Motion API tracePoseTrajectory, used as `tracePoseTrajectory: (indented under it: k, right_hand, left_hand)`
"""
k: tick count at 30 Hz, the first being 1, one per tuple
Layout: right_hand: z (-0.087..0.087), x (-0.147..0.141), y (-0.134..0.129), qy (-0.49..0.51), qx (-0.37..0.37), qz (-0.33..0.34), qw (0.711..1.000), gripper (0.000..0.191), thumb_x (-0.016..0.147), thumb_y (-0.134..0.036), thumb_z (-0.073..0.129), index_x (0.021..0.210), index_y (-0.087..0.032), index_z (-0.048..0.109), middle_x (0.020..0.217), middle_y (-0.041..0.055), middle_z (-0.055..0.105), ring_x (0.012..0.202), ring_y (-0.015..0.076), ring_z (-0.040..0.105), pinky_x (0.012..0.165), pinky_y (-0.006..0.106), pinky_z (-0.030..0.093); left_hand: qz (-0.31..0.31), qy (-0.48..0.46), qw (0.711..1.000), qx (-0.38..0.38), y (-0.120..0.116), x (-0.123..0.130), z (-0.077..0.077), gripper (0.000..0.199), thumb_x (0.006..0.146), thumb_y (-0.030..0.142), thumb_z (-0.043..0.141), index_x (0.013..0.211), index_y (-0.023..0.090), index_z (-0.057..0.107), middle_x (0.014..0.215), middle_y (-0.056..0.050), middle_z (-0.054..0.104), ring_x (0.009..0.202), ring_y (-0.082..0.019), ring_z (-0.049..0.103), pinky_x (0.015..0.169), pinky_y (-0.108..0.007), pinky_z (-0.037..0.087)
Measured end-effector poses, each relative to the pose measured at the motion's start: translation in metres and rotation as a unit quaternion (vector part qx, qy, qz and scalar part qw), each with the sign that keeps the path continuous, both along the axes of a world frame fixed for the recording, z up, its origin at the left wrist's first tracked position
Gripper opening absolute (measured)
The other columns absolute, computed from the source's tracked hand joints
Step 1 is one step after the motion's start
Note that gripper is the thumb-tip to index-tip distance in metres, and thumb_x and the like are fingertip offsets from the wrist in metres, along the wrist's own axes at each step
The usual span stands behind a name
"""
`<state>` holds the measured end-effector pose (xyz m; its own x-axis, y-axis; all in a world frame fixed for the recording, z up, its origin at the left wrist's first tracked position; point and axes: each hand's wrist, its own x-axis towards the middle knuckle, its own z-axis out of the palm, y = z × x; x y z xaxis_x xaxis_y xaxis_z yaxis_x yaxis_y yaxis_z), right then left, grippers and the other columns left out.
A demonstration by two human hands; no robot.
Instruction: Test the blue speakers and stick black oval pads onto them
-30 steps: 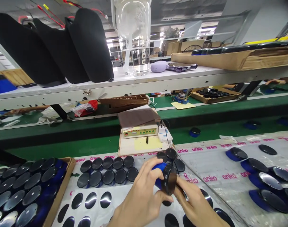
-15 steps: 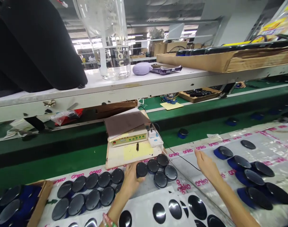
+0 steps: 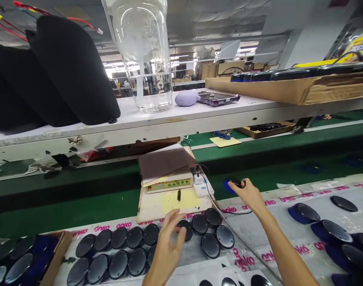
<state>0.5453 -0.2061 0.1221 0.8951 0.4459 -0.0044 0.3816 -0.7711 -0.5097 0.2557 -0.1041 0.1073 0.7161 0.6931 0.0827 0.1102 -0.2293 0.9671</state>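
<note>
My right hand (image 3: 249, 193) reaches out onto the green conveyor belt (image 3: 80, 198). Its fingers curl around a small blue puck with a black top (image 3: 232, 184) lying on the belt. My left hand (image 3: 167, 243) hovers with fingers spread over a cluster of black round discs (image 3: 134, 248) set in two rows. Its fingertips are next to the disc (image 3: 187, 229) at the right end of the back row. Three more discs (image 3: 210, 233) lie just right of that hand.
A tester box with a green panel (image 3: 167, 182) stands on a wooden board behind the discs. Blue pucks with mirror tops (image 3: 321, 226) lie at right on pink-printed plastic. A cardboard box of discs (image 3: 55, 258) is at left. The overhead shelf holds a glass jug (image 3: 145, 59) and black cones (image 3: 71, 71).
My right hand has moved forward from the plastic sheet onto the belt and reached the blue puck. My left hand has let go of the disc it set down and lifted slightly.
</note>
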Motion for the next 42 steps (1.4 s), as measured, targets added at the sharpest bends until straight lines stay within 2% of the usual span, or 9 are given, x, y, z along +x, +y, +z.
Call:
tracePoseTrajectory:
  k: [5,7,10,14,19,27,31,36,42]
  right_hand:
    - [0.045,-0.131,-0.027,0.057,0.103,0.175,0.978,0.034,0.077,-0.055,0.053,0.076,-0.024,0.039,0.067,-0.0039,0.057,0.057,0.0139,0.053,0.054,0.024,0.040]
    - [0.060,-0.161,-0.035,0.108,0.163,0.244,0.950,0.029,0.083,-0.050,0.048,0.078,-0.023,0.040,0.068,-0.0032,0.056,0.059,0.0139,0.052,0.056,0.024,0.041]
    - [0.076,-0.175,-0.046,0.171,0.227,0.304,0.909,0.029,0.093,-0.043,0.030,0.080,-0.021,0.044,0.073,-0.0001,0.055,0.067,0.0148,0.053,0.063,0.025,0.043]
    - [0.085,-0.181,-0.058,0.178,0.216,0.390,0.877,0.030,0.096,-0.036,0.029,0.085,-0.021,0.051,0.081,0.0015,0.058,0.075,0.0153,0.054,0.070,0.026,0.043]
    - [0.082,-0.196,-0.064,0.072,0.200,0.431,0.877,0.029,0.097,-0.033,0.033,0.087,-0.020,0.057,0.073,0.0014,0.058,0.064,0.0139,0.052,0.059,0.024,0.039]
    - [0.090,-0.207,-0.069,-0.094,0.144,0.432,0.885,0.027,0.096,-0.027,0.034,0.076,-0.020,0.050,0.059,-0.0025,0.051,0.049,0.0113,0.044,0.047,0.025,0.028]
    - [0.089,-0.214,-0.073,-0.149,0.126,0.432,0.880,0.028,0.095,-0.024,0.034,0.069,-0.021,0.044,0.052,-0.0036,0.046,0.041,0.0111,0.037,0.042,0.026,0.023]
    - [0.077,-0.216,-0.071,-0.076,0.196,0.431,0.877,0.018,0.094,-0.021,0.033,0.088,-0.020,0.050,0.065,-0.0005,0.056,0.052,0.0135,0.051,0.049,0.025,0.037]
    - [0.062,-0.214,-0.069,-0.062,0.290,0.412,0.862,0.021,0.094,-0.021,0.032,0.106,-0.022,0.050,0.086,0.0050,0.062,0.073,0.0167,0.061,0.061,0.024,0.048]
  left_hand:
    - [-0.051,-0.031,0.998,0.028,-0.040,0.015,0.040,0.096,0.059,0.038,0.080,0.139,0.026,0.027,0.140,-0.010,0.029,0.127,-0.029,0.036,0.106,-0.043,0.033]
    - [-0.038,-0.050,0.998,-0.002,-0.047,0.008,0.044,0.091,0.059,0.036,0.080,0.136,0.025,0.032,0.136,-0.010,0.037,0.128,-0.028,0.036,0.109,-0.044,0.027]
    - [-0.073,-0.132,0.972,-0.178,-0.048,-0.010,0.047,0.066,0.073,0.038,0.068,0.131,0.024,0.040,0.134,-0.008,0.045,0.128,-0.026,0.038,0.109,-0.042,0.026]
    - [-0.106,-0.229,0.871,-0.421,-0.042,-0.029,0.049,0.057,0.072,0.038,0.067,0.124,0.021,0.049,0.118,-0.009,0.060,0.114,-0.029,0.052,0.098,-0.044,0.040]
    - [-0.058,-0.227,0.849,-0.473,-0.048,-0.036,0.055,0.059,0.075,0.054,0.062,0.123,0.019,0.051,0.104,-0.010,0.065,0.095,-0.025,0.062,0.083,-0.042,0.050]
    - [-0.067,-0.197,0.904,-0.373,-0.056,-0.047,0.068,0.055,0.074,0.053,0.064,0.116,0.018,0.053,0.107,-0.010,0.062,0.090,-0.023,0.063,0.078,-0.036,0.052]
    - [-0.103,-0.166,0.951,-0.239,-0.054,-0.054,0.076,0.053,0.074,0.048,0.067,0.116,0.020,0.050,0.112,-0.008,0.060,0.103,-0.026,0.058,0.091,-0.039,0.046]
    - [-0.102,-0.109,0.989,-0.022,-0.049,-0.062,0.087,0.062,0.071,0.050,0.068,0.123,0.025,0.046,0.117,-0.007,0.055,0.107,-0.026,0.054,0.096,-0.041,0.042]
    - [-0.067,-0.083,0.937,0.334,-0.055,-0.071,0.095,0.072,0.072,0.028,0.073,0.132,0.032,0.034,0.128,-0.009,0.046,0.123,-0.028,0.040,0.103,-0.048,0.035]
